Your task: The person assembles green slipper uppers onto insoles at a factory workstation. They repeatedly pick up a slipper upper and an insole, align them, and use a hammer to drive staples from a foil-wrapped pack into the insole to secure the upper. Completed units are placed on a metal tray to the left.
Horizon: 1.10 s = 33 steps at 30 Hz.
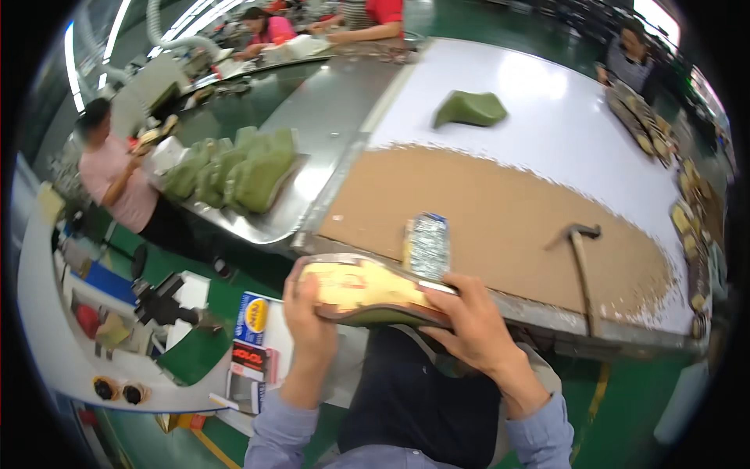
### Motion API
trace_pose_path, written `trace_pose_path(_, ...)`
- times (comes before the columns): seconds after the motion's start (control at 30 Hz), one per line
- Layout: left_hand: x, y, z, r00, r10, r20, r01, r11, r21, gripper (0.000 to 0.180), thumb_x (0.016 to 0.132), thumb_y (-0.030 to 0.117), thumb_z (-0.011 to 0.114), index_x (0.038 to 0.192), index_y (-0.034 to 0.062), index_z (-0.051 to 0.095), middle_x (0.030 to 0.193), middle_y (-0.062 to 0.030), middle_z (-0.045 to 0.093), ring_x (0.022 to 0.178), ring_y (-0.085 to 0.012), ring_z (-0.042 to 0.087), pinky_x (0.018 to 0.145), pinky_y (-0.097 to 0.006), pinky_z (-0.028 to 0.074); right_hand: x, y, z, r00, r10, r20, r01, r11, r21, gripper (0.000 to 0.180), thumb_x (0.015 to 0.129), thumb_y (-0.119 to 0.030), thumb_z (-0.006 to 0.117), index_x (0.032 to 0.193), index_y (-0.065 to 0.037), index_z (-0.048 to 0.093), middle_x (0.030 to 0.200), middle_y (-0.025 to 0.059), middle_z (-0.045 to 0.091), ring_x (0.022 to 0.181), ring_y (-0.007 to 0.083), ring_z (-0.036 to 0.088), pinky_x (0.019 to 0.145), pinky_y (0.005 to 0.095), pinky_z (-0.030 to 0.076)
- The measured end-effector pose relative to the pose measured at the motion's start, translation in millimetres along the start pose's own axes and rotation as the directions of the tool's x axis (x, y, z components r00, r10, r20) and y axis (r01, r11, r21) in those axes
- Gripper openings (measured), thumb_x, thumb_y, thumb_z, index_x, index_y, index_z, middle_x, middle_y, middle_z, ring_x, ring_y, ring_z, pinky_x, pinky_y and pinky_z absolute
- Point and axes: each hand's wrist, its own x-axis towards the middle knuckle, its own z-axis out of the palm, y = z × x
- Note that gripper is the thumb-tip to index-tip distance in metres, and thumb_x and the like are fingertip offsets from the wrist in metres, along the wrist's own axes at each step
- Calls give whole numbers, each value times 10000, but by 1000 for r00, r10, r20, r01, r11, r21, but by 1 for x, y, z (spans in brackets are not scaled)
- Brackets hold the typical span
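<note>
At the near edge of the surface (500, 227), left hand (306, 316) and right hand (467, 324) both curl tight around an upturned shoe (367, 291), sole up, over the lap. Hammer (580, 262) lies nearby, untouched.

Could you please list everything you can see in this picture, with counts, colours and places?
Shoe on its last: one, yellowish bottom with a dark rim, held sole-up at the near table edge.
Hammer: one, wooden handle with a dark head, lying on the brown patch at the right.
Foil-wrapped block: one, silvery, on the brown patch just beyond the shoe.
Green shoe upper: one, alone on the white table surface.
Green uppers: a row, count unclear, on the steel conveyor at the left.
Small parts: many, yellowish, along the table's right edge.
Other people: at least four, around the far and left sides.
Left hand: one, gripping the shoe's left end.
Right hand: one, gripping the shoe's right end.
</note>
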Motion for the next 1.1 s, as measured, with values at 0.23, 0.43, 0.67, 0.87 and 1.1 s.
trace_pose_path(0.23,2,-4,-14,992,-105,-76,102,994,-48,521,990,149,616,1407,-80,403,1257,-191,586,1143,-250,618,971,-380,527,10,-13,-6,996,45,72,-45,999,-8,700,634,-105,903,1245,-94,562,1190,186,554,1052,407,569,891,469,500)
trace_pose_path(0.43,-2,-3,-34,985,-155,-74,159,986,50,387,1015,158,561,1332,-44,469,1234,-168,633,1063,-241,688,935,-376,583,7,-13,5,998,-12,63,14,999,-39,688,627,-92,897,1226,-72,559,1168,176,563,1027,387,569,869,468,498)
trace_pose_path(0.67,71,29,50,663,80,745,-735,258,627,335,885,72,672,1213,1,667,1160,-175,698,1011,-315,692,932,-396,532,3,2,15,996,61,58,-56,994,-91,694,645,-83,884,1250,-77,545,1144,161,557,1016,381,565,850,471,506)
trace_pose_path(0.87,112,-95,128,430,-416,802,-889,-36,457,223,742,93,714,958,82,769,929,-185,732,869,-376,701,805,-469,556,0,0,18,996,54,72,-45,991,-126,734,633,-74,887,1276,-87,532,1130,160,558,1010,378,566,853,471,499)
trace_pose_path(1.1,123,-99,130,407,-442,799,-869,82,488,133,710,134,717,821,71,754,771,-146,720,766,-348,705,716,-445,568,-1,-3,19,997,74,39,-69,991,-111,720,629,-75,889,1260,-89,544,1112,157,551,999,369,566,836,468,499)
